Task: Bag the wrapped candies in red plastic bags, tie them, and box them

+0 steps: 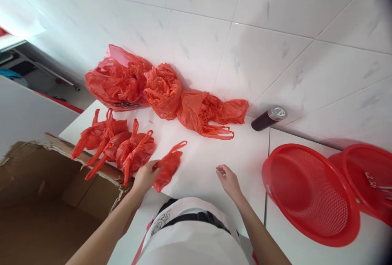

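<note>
My left hand (147, 177) is closed on the upper left part of a small red plastic bag (170, 168), whose handle loop points to the upper right. This bag lies near the front edge of the white table. Just left of it sit several filled red plastic bags (136, 150) in a row, their handles sticking up or hanging over the edge. Over the bare tabletop to the right is my right hand (228, 178), its fingers loosely curled and apart, with nothing visible in them.
Along the tiled wall lie a large red bag bundle (118, 81), a crumpled bag (163, 89) and a flatter one (196, 112). A dark cylindrical bottle (266, 119) leans there. Red baskets (309, 191) stand at right. An open cardboard box (61, 171) is at lower left.
</note>
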`<move>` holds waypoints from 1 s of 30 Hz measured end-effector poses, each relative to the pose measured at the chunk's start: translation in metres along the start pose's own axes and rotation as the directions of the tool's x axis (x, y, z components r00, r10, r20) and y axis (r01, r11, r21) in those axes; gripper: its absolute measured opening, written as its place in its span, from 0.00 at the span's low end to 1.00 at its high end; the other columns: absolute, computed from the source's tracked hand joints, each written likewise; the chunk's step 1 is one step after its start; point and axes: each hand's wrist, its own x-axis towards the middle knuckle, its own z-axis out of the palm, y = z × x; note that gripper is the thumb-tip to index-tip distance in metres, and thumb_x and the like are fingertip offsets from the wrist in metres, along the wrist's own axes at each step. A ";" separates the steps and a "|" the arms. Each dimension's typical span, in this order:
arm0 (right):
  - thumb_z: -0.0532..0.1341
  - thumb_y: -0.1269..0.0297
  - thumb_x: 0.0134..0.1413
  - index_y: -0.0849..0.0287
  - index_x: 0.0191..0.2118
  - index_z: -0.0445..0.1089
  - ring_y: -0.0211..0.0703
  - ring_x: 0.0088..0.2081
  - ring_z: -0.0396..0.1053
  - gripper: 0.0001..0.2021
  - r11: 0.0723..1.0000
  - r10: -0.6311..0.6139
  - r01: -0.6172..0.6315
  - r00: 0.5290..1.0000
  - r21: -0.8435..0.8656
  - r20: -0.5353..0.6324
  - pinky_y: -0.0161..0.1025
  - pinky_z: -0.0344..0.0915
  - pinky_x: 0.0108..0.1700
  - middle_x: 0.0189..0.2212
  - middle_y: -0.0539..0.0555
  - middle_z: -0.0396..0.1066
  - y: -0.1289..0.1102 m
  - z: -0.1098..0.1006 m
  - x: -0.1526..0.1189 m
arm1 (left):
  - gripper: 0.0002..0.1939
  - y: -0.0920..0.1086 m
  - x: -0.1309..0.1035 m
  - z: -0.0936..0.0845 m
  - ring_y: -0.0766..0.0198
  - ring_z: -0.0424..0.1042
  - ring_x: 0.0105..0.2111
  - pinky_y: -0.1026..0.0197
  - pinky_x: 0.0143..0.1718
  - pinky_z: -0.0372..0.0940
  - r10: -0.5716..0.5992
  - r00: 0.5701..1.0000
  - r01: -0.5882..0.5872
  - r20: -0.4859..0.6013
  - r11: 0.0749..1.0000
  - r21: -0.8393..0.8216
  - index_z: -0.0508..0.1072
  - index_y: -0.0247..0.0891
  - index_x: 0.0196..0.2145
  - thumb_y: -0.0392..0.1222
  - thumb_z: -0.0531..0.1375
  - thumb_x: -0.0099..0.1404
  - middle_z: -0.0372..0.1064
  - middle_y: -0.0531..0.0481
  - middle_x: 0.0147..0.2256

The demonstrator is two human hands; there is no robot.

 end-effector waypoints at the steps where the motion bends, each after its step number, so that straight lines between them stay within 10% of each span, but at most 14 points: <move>1: 0.51 0.57 0.60 0.57 0.39 0.67 0.45 0.38 0.72 0.12 1.000 0.010 -0.010 1.000 0.008 0.002 0.43 0.66 0.43 0.38 0.54 0.73 0.003 -0.003 -0.002 | 0.19 -0.006 0.003 -0.008 0.52 0.74 0.44 0.55 0.45 0.66 -0.019 0.999 0.019 -0.048 1.000 0.002 0.72 0.36 0.50 0.44 0.54 0.64 0.76 0.43 0.45; 6: 0.51 0.54 0.59 0.55 0.37 0.68 0.44 0.37 0.72 0.13 0.999 0.029 -0.030 0.999 0.031 0.033 0.42 0.67 0.42 0.36 0.53 0.74 0.008 -0.001 -0.012 | 0.20 -0.001 0.011 -0.019 0.49 0.67 0.53 0.49 0.55 0.60 0.057 0.950 -0.064 -0.308 0.998 -0.012 0.71 0.38 0.51 0.46 0.53 0.65 0.70 0.42 0.52; 12: 0.51 0.54 0.59 0.55 0.38 0.68 0.45 0.38 0.72 0.13 0.998 0.032 -0.035 0.998 0.048 0.050 0.43 0.67 0.43 0.37 0.54 0.74 0.010 0.003 -0.015 | 0.12 0.052 -0.012 0.025 0.56 0.73 0.44 0.54 0.48 0.66 0.194 0.981 -0.190 0.014 0.971 -0.146 0.75 0.43 0.41 0.43 0.52 0.67 0.75 0.48 0.43; 17: 0.52 0.54 0.59 0.55 0.37 0.69 0.45 0.38 0.73 0.13 0.999 -0.002 0.006 0.994 0.034 -0.107 0.41 0.68 0.40 0.36 0.54 0.75 0.014 -0.033 0.004 | 0.14 0.075 -0.022 0.049 0.56 0.72 0.45 0.53 0.47 0.66 0.213 0.959 -0.178 0.185 0.966 -0.189 0.74 0.44 0.43 0.44 0.51 0.68 0.74 0.47 0.44; 24: 0.51 0.58 0.59 0.56 0.43 0.69 0.47 0.43 0.70 0.14 0.999 -0.020 0.002 0.935 -0.051 -0.355 0.46 0.66 0.48 0.44 0.58 0.72 0.013 -0.108 0.104 | 0.14 0.081 -0.001 0.050 0.56 0.72 0.45 0.54 0.46 0.67 0.179 0.964 -0.134 0.195 0.965 -0.223 0.74 0.43 0.43 0.46 0.51 0.68 0.74 0.48 0.44; 30: 0.62 0.68 0.49 0.57 0.40 0.76 0.60 0.60 0.56 0.11 0.981 0.039 -0.107 0.929 -0.165 -0.368 0.52 0.58 0.56 0.59 0.61 0.60 0.006 -0.124 0.211 | 0.15 0.096 0.004 0.045 0.56 0.73 0.42 0.54 0.45 0.68 0.140 0.964 -0.086 0.225 0.968 -0.235 0.74 0.43 0.43 0.49 0.51 0.68 0.75 0.47 0.43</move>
